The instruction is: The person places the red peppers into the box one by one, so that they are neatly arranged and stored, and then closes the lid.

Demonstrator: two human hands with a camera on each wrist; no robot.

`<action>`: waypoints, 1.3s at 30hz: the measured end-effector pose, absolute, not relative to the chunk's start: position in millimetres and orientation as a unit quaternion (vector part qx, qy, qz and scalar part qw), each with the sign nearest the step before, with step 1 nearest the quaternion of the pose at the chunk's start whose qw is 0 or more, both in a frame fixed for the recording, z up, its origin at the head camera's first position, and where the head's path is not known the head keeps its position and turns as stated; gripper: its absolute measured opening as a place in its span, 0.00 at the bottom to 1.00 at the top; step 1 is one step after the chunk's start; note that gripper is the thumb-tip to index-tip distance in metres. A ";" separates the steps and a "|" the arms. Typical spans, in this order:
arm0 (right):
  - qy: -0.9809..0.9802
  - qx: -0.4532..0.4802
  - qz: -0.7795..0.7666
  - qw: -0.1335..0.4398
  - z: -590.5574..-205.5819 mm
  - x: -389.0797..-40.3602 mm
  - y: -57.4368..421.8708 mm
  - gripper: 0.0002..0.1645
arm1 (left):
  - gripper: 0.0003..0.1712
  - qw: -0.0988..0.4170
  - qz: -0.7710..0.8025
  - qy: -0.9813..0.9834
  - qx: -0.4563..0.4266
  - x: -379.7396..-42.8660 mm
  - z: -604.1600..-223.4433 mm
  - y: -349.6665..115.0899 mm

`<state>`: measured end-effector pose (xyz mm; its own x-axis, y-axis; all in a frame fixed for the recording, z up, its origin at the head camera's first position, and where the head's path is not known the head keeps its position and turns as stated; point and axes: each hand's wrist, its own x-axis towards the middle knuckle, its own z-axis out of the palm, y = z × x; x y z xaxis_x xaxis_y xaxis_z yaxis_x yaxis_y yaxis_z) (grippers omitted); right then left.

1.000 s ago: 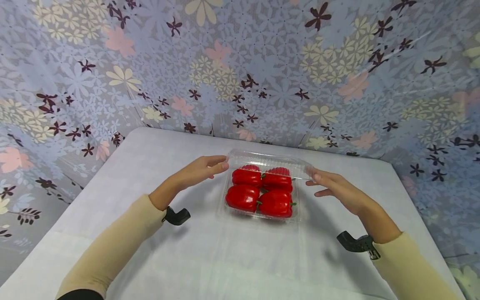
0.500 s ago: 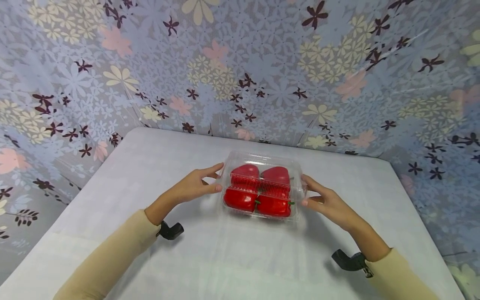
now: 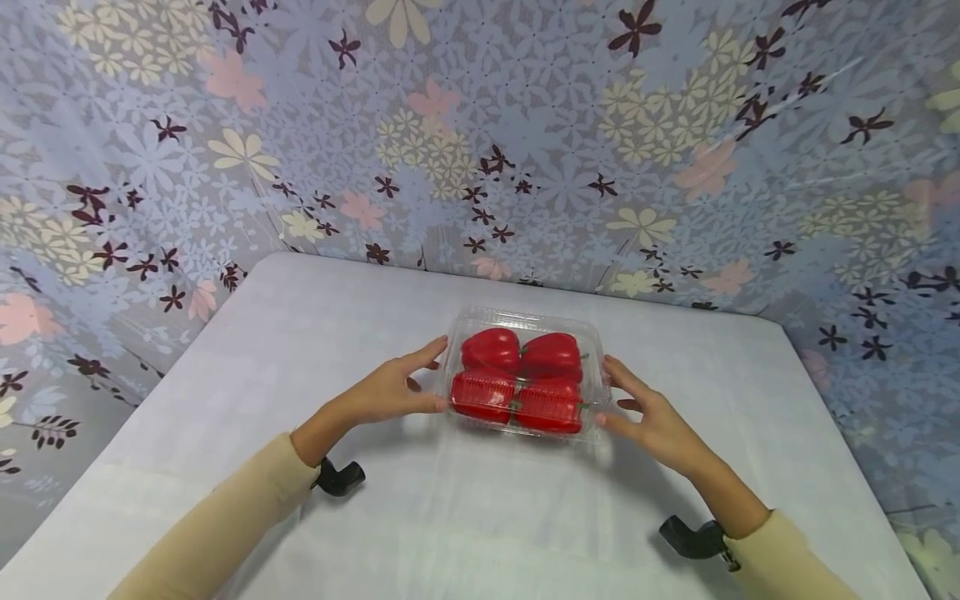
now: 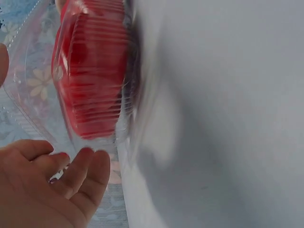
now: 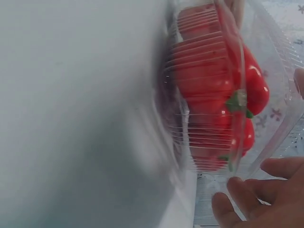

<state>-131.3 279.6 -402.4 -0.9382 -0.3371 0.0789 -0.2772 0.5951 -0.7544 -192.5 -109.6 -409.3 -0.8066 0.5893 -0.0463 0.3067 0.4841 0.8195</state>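
Several red bell peppers (image 3: 552, 357) with green stems sit in a hinged clear plastic box (image 3: 517, 431) on the white table. Its clear lid (image 3: 525, 318) is tilted over them, its front edge raised above the base, as both wrist views show. At the box's left side is my left hand (image 3: 384, 390), thumb towards the front corner and fingers further back, spread along the lid's edge. My right hand (image 3: 662, 425) mirrors it on the right, fingertips right at the lid's rim (image 5: 280, 142). Fingers of both hands look relaxed and fairly straight.
The white-covered table (image 3: 480, 533) reaches back to a wall of flowered fabric (image 3: 480, 150). Black curved camera mounts (image 3: 341, 477) sit at both wrists, below the sleeves' cuffs.
The lid has swung forward and down from the back, and now covers all the peppers. Both hands have moved down and towards the front with it.
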 end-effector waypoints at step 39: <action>0.759 -0.118 -0.614 0.183 -420.0 -117.8 279.3 0.45 | 0.33 0.235 0.622 0.722 0.190 -170.3 -428.0 -93.7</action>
<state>-117.8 279.3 -420.0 -0.9054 -0.4031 -0.1331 0.0456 0.2193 -0.9746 -170.3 -93.7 -428.0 -0.8174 0.5666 -0.1040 -0.0186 0.1544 0.9878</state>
